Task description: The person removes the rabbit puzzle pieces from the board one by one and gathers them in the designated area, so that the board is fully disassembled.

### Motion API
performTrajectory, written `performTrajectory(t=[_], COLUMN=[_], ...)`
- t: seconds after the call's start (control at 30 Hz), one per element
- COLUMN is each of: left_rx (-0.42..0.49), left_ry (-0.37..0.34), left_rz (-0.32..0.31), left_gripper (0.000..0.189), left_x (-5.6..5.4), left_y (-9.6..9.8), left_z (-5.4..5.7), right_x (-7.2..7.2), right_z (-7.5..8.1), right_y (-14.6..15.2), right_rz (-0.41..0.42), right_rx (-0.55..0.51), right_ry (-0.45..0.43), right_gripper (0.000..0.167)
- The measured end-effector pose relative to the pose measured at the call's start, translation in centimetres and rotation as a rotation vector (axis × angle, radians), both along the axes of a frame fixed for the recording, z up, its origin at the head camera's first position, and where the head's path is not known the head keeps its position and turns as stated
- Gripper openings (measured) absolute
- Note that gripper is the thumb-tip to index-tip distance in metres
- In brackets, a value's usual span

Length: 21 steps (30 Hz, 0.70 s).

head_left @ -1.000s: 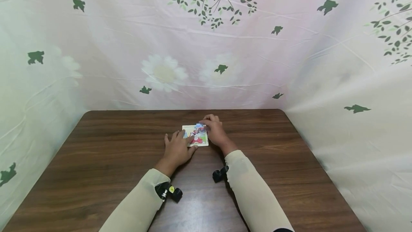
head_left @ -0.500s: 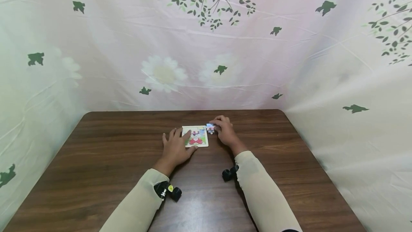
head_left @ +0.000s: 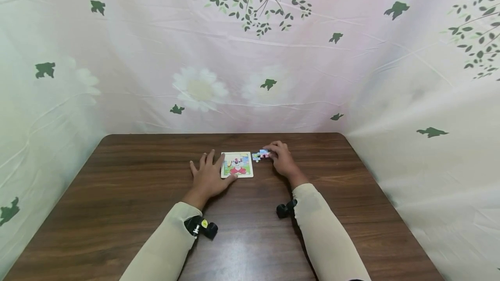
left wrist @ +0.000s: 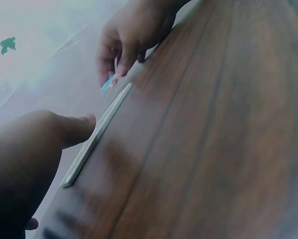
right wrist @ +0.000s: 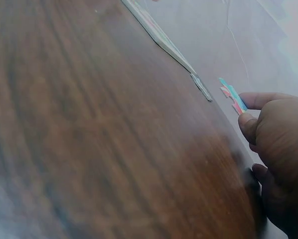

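A square jigsaw puzzle (head_left: 237, 177) in a pale frame, with a cartoon character in red, lies on the brown table. My left hand (head_left: 208, 178) spreads its straight fingers at the puzzle's left side, thumb at the lower edge. To the right, my right hand (head_left: 284, 159) pinches a blue and pink puzzle piece (head_left: 264, 153) between thumb and index finger. In the right wrist view this held piece (right wrist: 233, 97) is raised above the tabletop. Another loose puzzle piece (right wrist: 202, 88) lies flat beside the frame's corner.
The wooden table (head_left: 148, 177) reaches back to a hanging cloth (head_left: 234, 116) printed with flowers and birds, which also encloses both sides. Black wrist cameras (head_left: 211, 230) sit on both light sleeves.
The right hand has moved right, away from the puzzle, with a piece in its fingers. A loose piece now lies beside the frame. The left hand has shifted slightly left, its fingers coming off the picture.
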<state>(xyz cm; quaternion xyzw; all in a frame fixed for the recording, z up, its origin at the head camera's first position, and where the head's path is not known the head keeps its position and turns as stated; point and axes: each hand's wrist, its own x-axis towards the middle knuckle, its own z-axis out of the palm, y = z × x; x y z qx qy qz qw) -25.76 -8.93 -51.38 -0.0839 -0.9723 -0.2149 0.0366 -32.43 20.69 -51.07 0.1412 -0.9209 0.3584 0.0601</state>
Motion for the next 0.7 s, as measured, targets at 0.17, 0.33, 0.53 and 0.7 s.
performTrajectory(t=[0.17, 0.33, 0.53, 0.7], left_rx=[-0.006, -0.010, -0.010, -0.007], left_ry=[-0.051, -0.082, -0.103, -0.097], left_rz=[0.013, 0.000, -0.012, -0.011], left_gripper=[0.101, 0.103, 0.100, 0.099], left_x=[-0.41, -0.50, -0.33, -0.30], left_y=[-0.47, -0.67, -0.69, -0.68], left_z=[-0.08, -0.18, -0.15, -0.23], right_x=[-0.04, 0.01, -0.03, -0.07], right_z=[0.17, 0.39, 0.33, 0.30], right_y=[0.39, 0.60, 0.61, 0.68], right_rz=[-0.008, -0.022, -0.043, -0.038], right_rx=[-0.010, 0.001, 0.036, 0.053], right_ry=[-0.032, -0.055, -0.084, -0.090], right_gripper=[0.034, 0.034, 0.037, 0.036])
